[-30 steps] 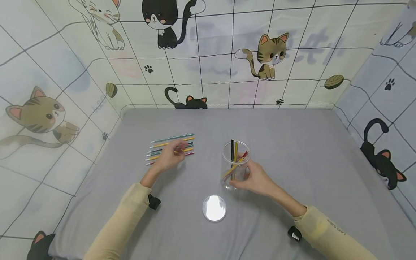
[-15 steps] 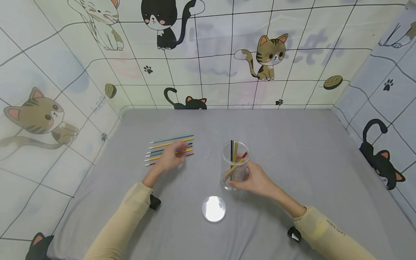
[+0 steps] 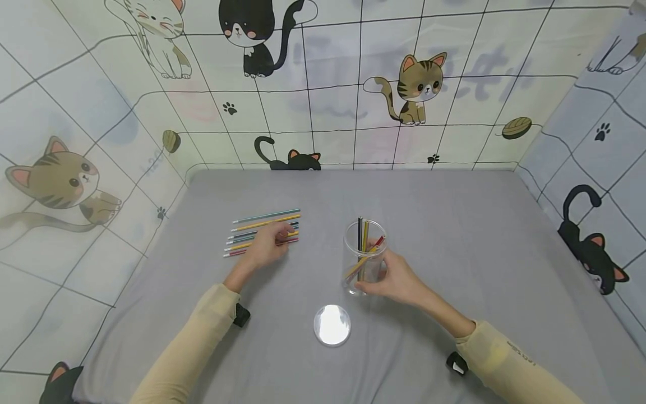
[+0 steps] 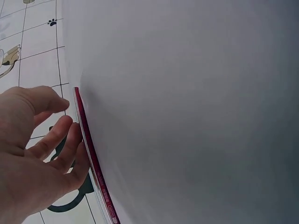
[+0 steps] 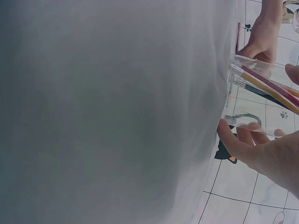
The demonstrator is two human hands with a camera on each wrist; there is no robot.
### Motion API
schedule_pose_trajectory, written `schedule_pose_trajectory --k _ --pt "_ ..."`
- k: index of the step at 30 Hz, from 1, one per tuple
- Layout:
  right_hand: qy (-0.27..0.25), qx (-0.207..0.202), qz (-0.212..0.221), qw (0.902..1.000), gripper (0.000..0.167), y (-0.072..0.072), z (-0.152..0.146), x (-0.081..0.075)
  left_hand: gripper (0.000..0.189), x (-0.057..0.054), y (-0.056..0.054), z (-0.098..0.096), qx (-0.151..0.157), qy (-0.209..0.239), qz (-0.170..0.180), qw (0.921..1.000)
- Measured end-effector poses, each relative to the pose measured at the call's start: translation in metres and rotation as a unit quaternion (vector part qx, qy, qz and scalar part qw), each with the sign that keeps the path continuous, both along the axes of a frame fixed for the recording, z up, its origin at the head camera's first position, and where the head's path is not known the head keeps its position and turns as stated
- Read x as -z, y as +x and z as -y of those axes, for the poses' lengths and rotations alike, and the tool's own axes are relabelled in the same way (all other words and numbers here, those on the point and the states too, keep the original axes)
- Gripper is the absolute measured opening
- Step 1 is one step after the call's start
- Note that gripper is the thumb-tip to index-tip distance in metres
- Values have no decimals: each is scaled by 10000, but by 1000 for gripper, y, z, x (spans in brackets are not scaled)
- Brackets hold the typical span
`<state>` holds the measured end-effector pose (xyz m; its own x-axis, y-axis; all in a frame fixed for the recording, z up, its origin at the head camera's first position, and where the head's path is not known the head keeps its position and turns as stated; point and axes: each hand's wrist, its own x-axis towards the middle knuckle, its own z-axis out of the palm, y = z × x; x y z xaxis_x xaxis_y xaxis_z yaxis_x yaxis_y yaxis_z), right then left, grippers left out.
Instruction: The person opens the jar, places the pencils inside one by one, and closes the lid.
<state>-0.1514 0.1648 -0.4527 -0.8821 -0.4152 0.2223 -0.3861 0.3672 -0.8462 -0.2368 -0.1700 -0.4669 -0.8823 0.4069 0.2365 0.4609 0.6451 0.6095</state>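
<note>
Several pencils in teal, yellow and red lie side by side on the left of the grey cloth. My left hand is over this row. In the left wrist view, its thumb stands apart from the fingertips, which are right at the red pencil. My right hand grips a clear cylindrical jar low on its side, thumb at the front. Inside the jar, several pencils stand or lean, black, yellow and red; the right wrist view shows a yellow pencil through the wall.
A round, clear, shiny disc like a lid lies on the grey cloth in front of the jar. Behind and beside the table hangs a cat-print curtain. Dark wrist cameras sit under both cuffs.
My left hand has come slightly down over the pencil row, and the red pencil's near end has shifted slightly left. My right hand and the jar stay put.
</note>
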Motion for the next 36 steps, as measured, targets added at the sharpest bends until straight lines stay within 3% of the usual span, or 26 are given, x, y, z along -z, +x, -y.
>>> schedule_pose_trajectory --k 12,19,36 --pt "34 11 12 10000 62 0 0 0 34 -1 2 -4 -293 -734 355 9962" --pt "44 25 -13 10000 62 0 0 0 28 0 0 -6 -240 -1045 215 9940" --pt "-19 -12 41 10000 61 0 0 0 28 0 1 -7 -126 -1163 198 9929"
